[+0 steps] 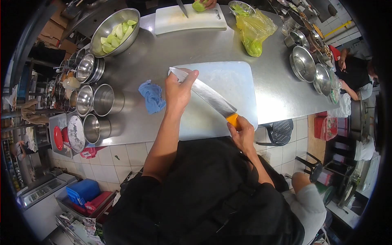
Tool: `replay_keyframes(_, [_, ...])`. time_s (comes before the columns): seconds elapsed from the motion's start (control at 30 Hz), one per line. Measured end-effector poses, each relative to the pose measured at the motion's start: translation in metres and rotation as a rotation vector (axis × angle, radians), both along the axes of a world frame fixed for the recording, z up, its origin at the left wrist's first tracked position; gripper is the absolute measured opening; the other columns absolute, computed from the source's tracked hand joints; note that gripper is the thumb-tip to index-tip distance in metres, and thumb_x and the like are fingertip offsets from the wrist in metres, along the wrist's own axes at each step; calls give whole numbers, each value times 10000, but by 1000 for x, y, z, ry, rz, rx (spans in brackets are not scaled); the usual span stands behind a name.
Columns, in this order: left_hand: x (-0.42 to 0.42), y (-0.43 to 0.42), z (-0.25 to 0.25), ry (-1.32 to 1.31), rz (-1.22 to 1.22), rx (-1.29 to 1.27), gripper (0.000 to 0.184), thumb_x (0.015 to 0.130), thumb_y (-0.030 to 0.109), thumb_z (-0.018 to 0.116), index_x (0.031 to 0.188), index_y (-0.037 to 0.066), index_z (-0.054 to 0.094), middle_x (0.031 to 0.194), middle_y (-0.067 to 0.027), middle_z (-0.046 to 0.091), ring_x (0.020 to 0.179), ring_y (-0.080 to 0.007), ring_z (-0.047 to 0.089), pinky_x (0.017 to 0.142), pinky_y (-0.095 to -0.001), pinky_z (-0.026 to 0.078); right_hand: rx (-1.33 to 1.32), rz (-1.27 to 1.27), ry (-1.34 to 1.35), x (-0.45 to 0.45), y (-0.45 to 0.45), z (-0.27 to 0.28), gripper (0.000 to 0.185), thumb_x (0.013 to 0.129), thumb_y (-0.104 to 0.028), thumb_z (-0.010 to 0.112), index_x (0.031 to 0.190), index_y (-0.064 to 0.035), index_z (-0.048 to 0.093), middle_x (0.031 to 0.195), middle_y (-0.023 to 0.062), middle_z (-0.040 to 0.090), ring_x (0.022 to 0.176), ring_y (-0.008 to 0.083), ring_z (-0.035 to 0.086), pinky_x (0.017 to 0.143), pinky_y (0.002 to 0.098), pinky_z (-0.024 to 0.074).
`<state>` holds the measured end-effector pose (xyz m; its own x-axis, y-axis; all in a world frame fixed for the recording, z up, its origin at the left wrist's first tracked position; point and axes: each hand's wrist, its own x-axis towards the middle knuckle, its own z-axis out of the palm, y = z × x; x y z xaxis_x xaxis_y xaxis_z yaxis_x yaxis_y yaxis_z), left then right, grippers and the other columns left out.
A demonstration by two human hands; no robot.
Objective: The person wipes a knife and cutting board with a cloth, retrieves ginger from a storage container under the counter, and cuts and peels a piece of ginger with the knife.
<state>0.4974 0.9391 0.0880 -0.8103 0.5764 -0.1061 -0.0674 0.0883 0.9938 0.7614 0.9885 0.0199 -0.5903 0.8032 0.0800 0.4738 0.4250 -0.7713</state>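
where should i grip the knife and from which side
Probably by the yellow handle, from the near right, where the right hand holds it: the blade slants away forward-left, its tip end at the left hand.

A knife (214,96) above the near board (237,77) on the surface (281,85).
From that board: cloth (152,97) at nine o'clock, pots (117,101) beyond it; bowl (105,28) with vegetable pieces (119,34) in it at ten; far board (204,23) near twelve, another knife (182,8) on it; bag (254,34) at one; stacked bowls (303,64) at two.
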Motion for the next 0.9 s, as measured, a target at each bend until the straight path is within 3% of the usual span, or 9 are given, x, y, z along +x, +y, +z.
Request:
replay_keyframes(0.1, [0, -1, 0, -6, -19, -9, 240, 894, 189, 789, 998, 2, 681, 895, -31, 667, 839, -115, 581, 765, -281, 454, -46, 21, -13, 0, 0, 3, 288, 868, -138, 752, 1051, 64, 661, 851, 178, 660, 713, 260, 657, 645, 331, 545])
replay_keyframes(0.7, [-20, -21, -21, -71, -4, -80, 272, 902, 216, 785, 1016, -4, 675, 901, -24, 654, 842, -106, 558, 756, -282, 443, -57, 30, -132, -17, -13, 1, 356, 846, -190, 745, 1146, -10, 682, 908, 187, 693, 759, 339, 687, 698, 397, 548])
replay_keyframes(0.8, [-29, -27, -27, -30, -46, -140, 311, 917, 282, 769, 1019, 4, 675, 892, -35, 659, 877, -128, 574, 794, -292, 447, -121, 28, -177, -22, -16, 6, 359, 855, -199, 741, 1152, -6, 682, 956, 200, 705, 816, 361, 700, 732, 403, 553])
replay_keyframes(0.9, [-54, -40, -40, 171, -46, -330, 426, 909, 374, 737, 1071, -18, 692, 1154, -170, 699, 1070, -284, 653, 920, -377, 486, -140, -55, -151, -20, -19, -10, 383, 869, -228, 737, 1164, 7, 673, 1000, 215, 714, 852, 389, 705, 762, 417, 554])
